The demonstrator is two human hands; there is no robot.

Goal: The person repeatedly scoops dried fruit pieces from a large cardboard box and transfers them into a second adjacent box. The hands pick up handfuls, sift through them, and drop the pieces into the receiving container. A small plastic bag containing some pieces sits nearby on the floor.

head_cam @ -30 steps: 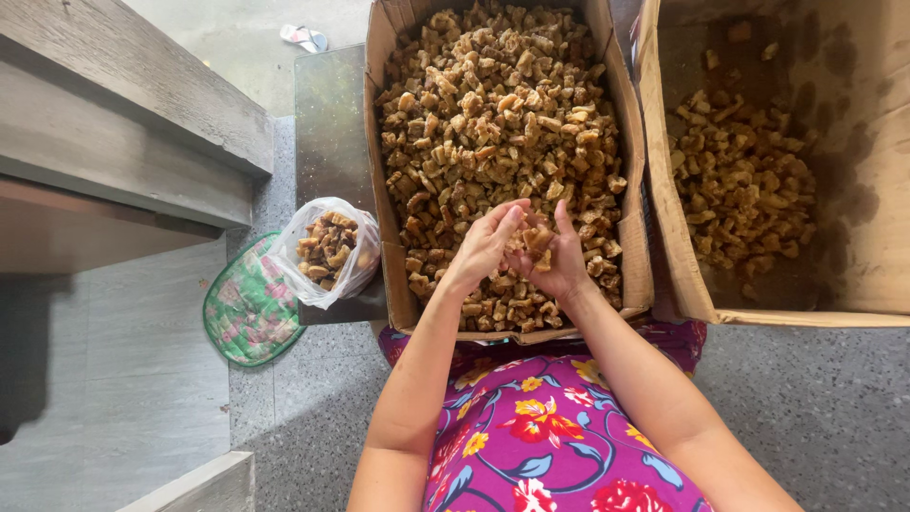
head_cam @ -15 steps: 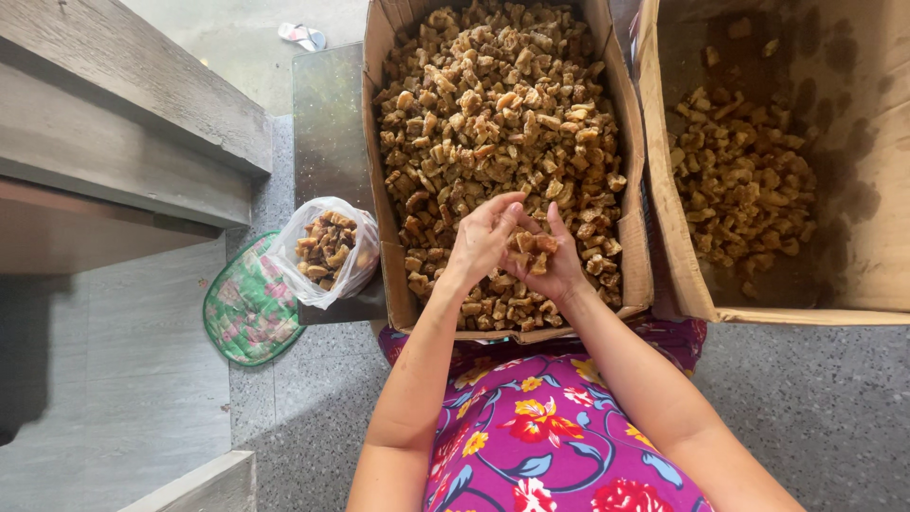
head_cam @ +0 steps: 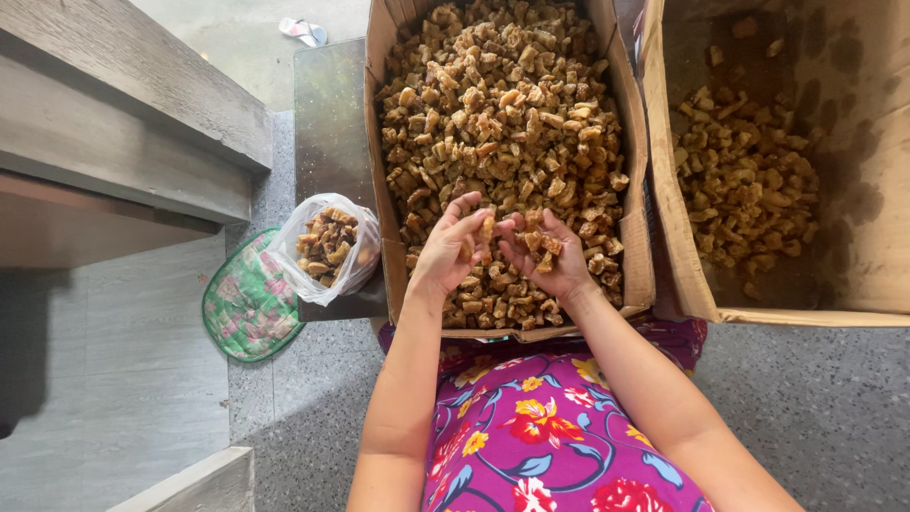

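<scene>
Green floral cloth pad [head_cam: 248,305] on the grey floor [head_cam: 834,408], wooden bench [head_cam: 123,142] beyond.

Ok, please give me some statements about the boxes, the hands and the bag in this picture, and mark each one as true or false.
1. Both hands are over the middle cardboard box. True: the left hand and right hand meet above its brown pieces.
2. The right hand is empty. False: several brown pieces lie in its cupped palm.
3. The box on the right is fuller than the middle one. False: it holds a thinner layer, and part of its bottom shows.
4. A clear plastic bag with similar pieces sits left of the middle box. True.
5. The bag rests on a bare wooden plank. False: it sits partly on a dark slab, above a green floral cloth pad.
</scene>
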